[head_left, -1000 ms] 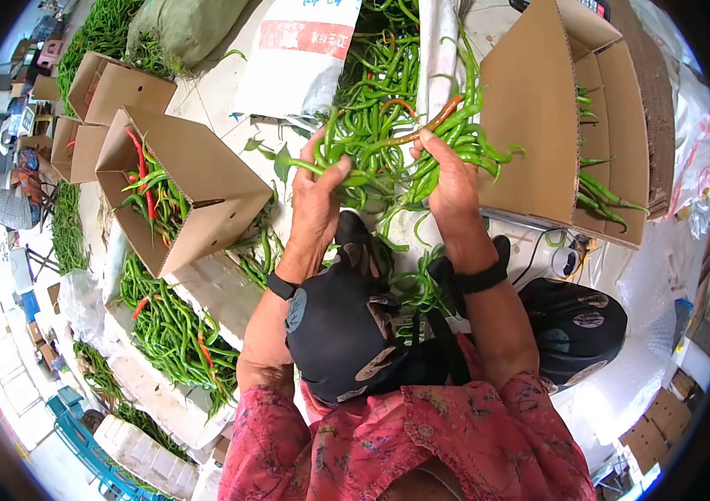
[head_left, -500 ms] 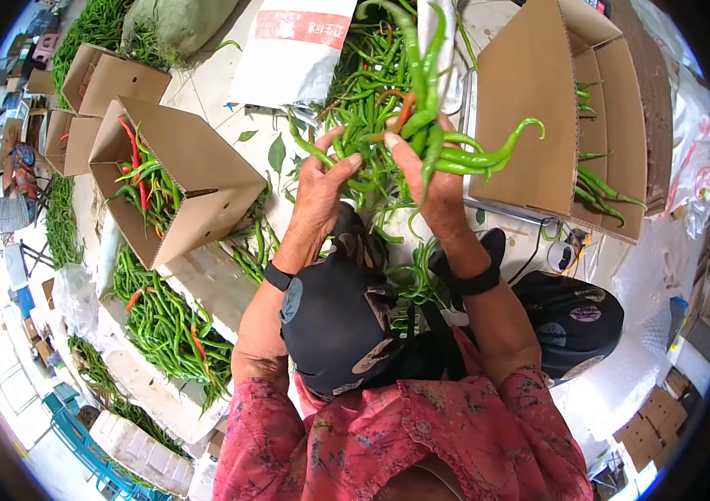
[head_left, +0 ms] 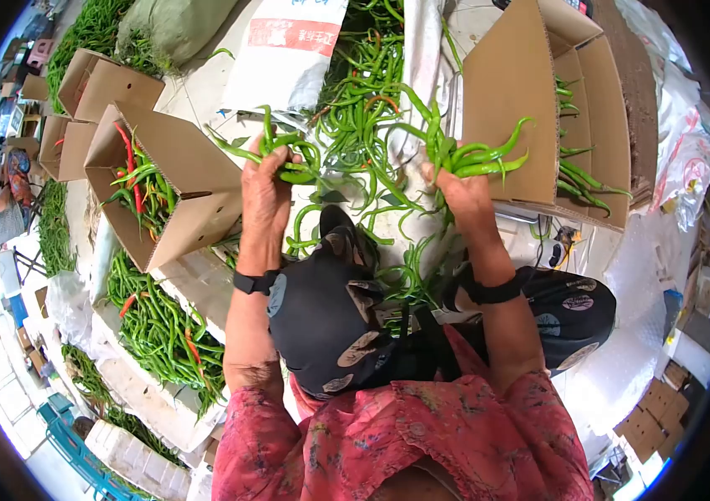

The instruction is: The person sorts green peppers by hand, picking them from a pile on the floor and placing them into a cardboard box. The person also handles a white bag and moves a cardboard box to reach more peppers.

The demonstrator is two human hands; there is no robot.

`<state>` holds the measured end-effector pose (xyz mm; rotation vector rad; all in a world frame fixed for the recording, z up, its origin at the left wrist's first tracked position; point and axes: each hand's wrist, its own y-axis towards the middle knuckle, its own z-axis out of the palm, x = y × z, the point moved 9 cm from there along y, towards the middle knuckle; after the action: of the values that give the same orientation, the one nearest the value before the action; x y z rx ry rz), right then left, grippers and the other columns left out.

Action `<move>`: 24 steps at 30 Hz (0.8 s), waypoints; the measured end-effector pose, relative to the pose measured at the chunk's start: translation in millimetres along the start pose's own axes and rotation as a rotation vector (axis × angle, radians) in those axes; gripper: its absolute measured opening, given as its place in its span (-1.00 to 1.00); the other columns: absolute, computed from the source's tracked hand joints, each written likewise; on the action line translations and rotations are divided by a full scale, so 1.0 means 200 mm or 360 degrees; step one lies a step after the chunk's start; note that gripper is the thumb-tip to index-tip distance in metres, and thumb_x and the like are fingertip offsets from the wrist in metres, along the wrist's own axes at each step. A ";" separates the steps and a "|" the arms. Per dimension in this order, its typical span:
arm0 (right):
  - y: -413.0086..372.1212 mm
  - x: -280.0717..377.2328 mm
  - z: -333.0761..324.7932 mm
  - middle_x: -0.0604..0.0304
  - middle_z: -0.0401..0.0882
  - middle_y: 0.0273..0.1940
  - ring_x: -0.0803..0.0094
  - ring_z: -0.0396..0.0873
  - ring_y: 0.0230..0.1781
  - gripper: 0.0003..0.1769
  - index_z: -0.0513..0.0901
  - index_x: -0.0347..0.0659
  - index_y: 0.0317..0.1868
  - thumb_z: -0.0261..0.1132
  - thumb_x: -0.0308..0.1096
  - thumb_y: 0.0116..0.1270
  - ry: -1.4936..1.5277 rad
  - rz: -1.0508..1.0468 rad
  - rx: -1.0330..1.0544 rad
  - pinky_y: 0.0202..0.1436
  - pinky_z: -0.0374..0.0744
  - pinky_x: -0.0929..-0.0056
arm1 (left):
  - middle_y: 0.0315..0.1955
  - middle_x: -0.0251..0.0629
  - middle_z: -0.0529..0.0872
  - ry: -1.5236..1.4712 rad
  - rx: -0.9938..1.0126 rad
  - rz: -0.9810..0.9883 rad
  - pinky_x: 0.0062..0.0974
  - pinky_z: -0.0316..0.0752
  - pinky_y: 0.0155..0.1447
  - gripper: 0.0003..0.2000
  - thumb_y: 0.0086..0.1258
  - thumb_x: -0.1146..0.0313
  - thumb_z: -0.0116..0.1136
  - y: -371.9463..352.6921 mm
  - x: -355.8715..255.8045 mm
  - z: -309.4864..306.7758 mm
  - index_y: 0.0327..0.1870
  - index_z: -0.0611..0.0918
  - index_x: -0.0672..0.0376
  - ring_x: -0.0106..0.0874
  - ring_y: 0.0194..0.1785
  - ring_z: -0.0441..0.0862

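My left hand (head_left: 266,190) is closed around a few long green chili peppers (head_left: 296,175), whose curved ends stick out on both sides. A fuller bunch of green chili peppers (head_left: 473,157) fans up and to the right from my right hand (head_left: 465,197), which is also closed. Between and beyond the hands, a heap of green chili peppers (head_left: 355,125) lies on the floor, with an orange one among them. More loose peppers (head_left: 411,271) lie between my legs. The fingertips of both hands are partly hidden by the peppers they grip.
To the left stands an open cardboard box (head_left: 196,150) with red and green peppers. Another cardboard box (head_left: 505,100) at the right holds green ones. A white sack (head_left: 284,71) lies ahead. At lower left is a pepper-filled crate (head_left: 163,334). A seated person (head_left: 4,209) is far left.
My hands have moved apart, the left one leftward and the right one rightward and lower, each carrying peppers. The orange-red pepper near my right fingers no longer shows in that bunch.
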<state>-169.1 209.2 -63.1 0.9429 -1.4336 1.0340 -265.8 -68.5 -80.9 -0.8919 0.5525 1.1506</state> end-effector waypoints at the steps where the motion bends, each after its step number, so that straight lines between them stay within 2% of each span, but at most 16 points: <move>1: -0.05 -0.04 0.01 0.18 0.61 -0.10 0.50 0.58 -0.17 -0.67 0.54 -0.33 0.07 0.31 -0.45 0.32 0.0123 0.0150 0.0052 -0.05 0.59 0.49 | -0.28 -0.24 0.60 0.0075 0.0033 0.0000 -0.48 0.55 -0.17 -0.58 0.33 0.56 0.13 -0.01 -0.05 0.04 0.22 0.40 0.29 -0.43 -0.28 0.58; 3: -0.09 0.12 0.05 0.17 0.62 -0.11 0.49 0.59 -0.18 -0.66 0.54 -0.31 0.09 0.31 -0.42 0.33 0.0298 0.0160 0.0057 -0.07 0.59 0.53 | -0.29 -0.28 0.59 0.0036 0.0114 -0.0025 -0.50 0.54 -0.18 -0.50 0.32 0.54 0.19 -0.05 -0.12 0.15 0.29 0.36 0.28 -0.45 -0.29 0.56; 5: -0.09 0.09 0.09 0.13 0.62 -0.09 0.49 0.60 -0.18 -0.65 0.53 -0.30 0.10 0.31 -0.41 0.35 0.0679 0.0488 0.0104 -0.09 0.61 0.53 | -0.29 -0.29 0.58 0.0009 0.0220 -0.0077 -0.54 0.51 -0.20 -0.47 0.32 0.54 0.19 -0.07 -0.18 0.28 0.32 0.35 0.28 -0.47 -0.29 0.55; 6: -0.08 0.11 0.12 0.12 0.61 -0.09 0.48 0.60 -0.20 -0.66 0.53 -0.31 0.11 0.29 -0.41 0.36 0.0923 0.0481 0.0169 -0.10 0.62 0.51 | -0.25 -0.29 0.57 0.0074 0.0307 -0.0102 -0.59 0.51 -0.15 -0.49 0.33 0.53 0.19 -0.08 -0.21 0.35 0.31 0.37 0.30 -0.53 -0.26 0.53; 7: -0.09 0.14 0.12 0.12 0.61 -0.09 0.48 0.60 -0.20 -0.66 0.53 -0.31 0.11 0.29 -0.41 0.36 0.0924 0.0467 0.0163 -0.10 0.62 0.51 | -0.25 -0.29 0.57 0.0075 0.0322 -0.0098 -0.59 0.51 -0.15 -0.49 0.33 0.53 0.19 -0.10 -0.25 0.41 0.31 0.37 0.30 -0.53 -0.26 0.53; 9: -0.11 0.21 0.17 0.14 0.62 -0.13 0.45 0.60 -0.20 -0.68 0.55 -0.29 0.08 0.31 -0.39 0.36 0.1234 0.0492 0.0296 -0.10 0.60 0.48 | -0.26 -0.26 0.58 0.0408 0.0415 -0.0222 -0.61 0.50 -0.17 -0.47 0.34 0.50 0.21 -0.14 -0.28 0.56 0.33 0.35 0.30 -0.53 -0.27 0.56; 10: -0.12 0.23 0.18 0.13 0.62 -0.14 0.45 0.60 -0.20 -0.67 0.55 -0.29 0.07 0.33 -0.41 0.34 0.1279 0.0536 0.0303 -0.12 0.61 0.48 | -0.23 -0.21 0.61 0.0484 0.0482 -0.0260 -0.55 0.51 -0.14 -0.44 0.33 0.45 0.26 -0.16 -0.30 0.63 0.34 0.34 0.31 -0.46 -0.23 0.60; 11: -0.14 0.26 0.19 0.13 0.62 -0.14 0.45 0.60 -0.20 -0.67 0.55 -0.29 0.07 0.33 -0.41 0.34 0.1282 0.0524 0.0308 -0.12 0.61 0.48 | -0.23 -0.21 0.61 0.0489 0.0488 -0.0249 -0.55 0.51 -0.14 -0.44 0.33 0.45 0.26 -0.19 -0.32 0.70 0.34 0.34 0.31 -0.46 -0.23 0.60; 13: -0.15 0.37 0.23 0.13 0.61 -0.14 0.45 0.60 -0.21 -0.68 0.55 -0.28 0.07 0.34 -0.40 0.34 0.1180 0.0372 0.0451 -0.10 0.61 0.48 | -0.19 -0.17 0.63 0.0862 0.0653 -0.0322 -0.48 0.52 -0.07 -0.36 0.28 0.37 0.34 -0.26 -0.30 0.84 0.35 0.33 0.32 -0.40 -0.17 0.62; 15: -0.18 0.43 0.25 0.14 0.61 -0.14 0.43 0.60 -0.17 -0.66 0.53 -0.28 0.10 0.32 -0.40 0.35 0.1161 0.0350 0.0504 -0.06 0.59 0.48 | -0.10 -0.15 0.63 0.1035 0.0794 -0.0323 -0.43 0.50 0.01 -0.25 0.16 0.25 0.47 -0.34 -0.26 0.96 0.34 0.34 0.32 -0.40 -0.08 0.59; 18: -0.21 0.51 0.22 0.17 0.59 -0.07 0.44 0.56 -0.04 -0.56 0.47 -0.31 0.17 0.31 -0.39 0.32 0.0694 0.0057 0.0491 0.04 0.55 0.42 | -0.05 -0.19 0.62 0.1105 0.0859 -0.0208 -0.47 0.50 0.03 -0.30 0.18 0.25 0.46 -0.47 -0.26 1.10 0.29 0.37 0.31 -0.43 -0.05 0.58; 19: -0.24 0.58 0.20 0.19 0.58 -0.05 0.47 0.55 -0.03 -0.55 0.47 -0.29 0.17 0.33 -0.35 0.31 0.0567 -0.0115 0.0547 0.02 0.55 0.41 | -0.04 -0.20 0.62 0.1128 0.0865 -0.0175 -0.49 0.50 0.04 -0.32 0.19 0.25 0.46 -0.48 -0.25 1.11 0.28 0.38 0.30 -0.44 -0.04 0.58; 20: -0.24 0.62 0.20 0.19 0.57 -0.06 0.47 0.56 -0.04 -0.55 0.47 -0.28 0.16 0.34 -0.32 0.32 0.0288 -0.0152 0.0569 -0.01 0.56 0.43 | -0.09 -0.16 0.63 0.1006 0.0852 -0.0189 -0.47 0.59 -0.04 -0.43 0.22 0.35 0.41 -0.49 -0.25 1.12 0.20 0.40 0.32 -0.41 -0.07 0.63; 21: -0.24 0.65 0.20 0.20 0.57 -0.07 0.47 0.56 -0.05 -0.55 0.47 -0.28 0.15 0.35 -0.29 0.33 0.0008 -0.0186 0.0584 -0.05 0.57 0.45 | -0.09 -0.16 0.63 0.1018 0.0864 -0.0180 -0.47 0.59 -0.04 -0.43 0.22 0.35 0.41 -0.50 -0.24 1.12 0.20 0.40 0.32 -0.41 -0.07 0.63; 22: -0.26 0.71 0.18 0.20 0.57 -0.07 0.47 0.56 -0.05 -0.55 0.47 -0.28 0.15 0.35 -0.29 0.33 0.0013 -0.0203 0.0571 -0.05 0.57 0.45 | -0.08 -0.17 0.63 0.0907 0.0811 -0.0241 -0.46 0.59 -0.03 -0.46 0.23 0.37 0.40 -0.49 -0.22 1.09 0.19 0.42 0.30 -0.41 -0.06 0.63; 24: -0.37 0.73 0.22 0.19 0.57 -0.10 0.48 0.59 -0.15 -0.53 0.47 -0.27 0.13 0.36 -0.21 0.34 0.0399 0.0160 0.0878 -0.16 0.58 0.47 | -0.06 -0.18 0.63 0.0733 0.0780 -0.0277 -0.43 0.58 0.00 -0.51 0.25 0.42 0.36 -0.53 -0.20 1.09 0.17 0.44 0.27 -0.39 -0.04 0.62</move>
<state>-126.9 143.1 87.9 1.0856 -1.0088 1.6100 -193.1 75.9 103.6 -0.7542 1.0590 0.6038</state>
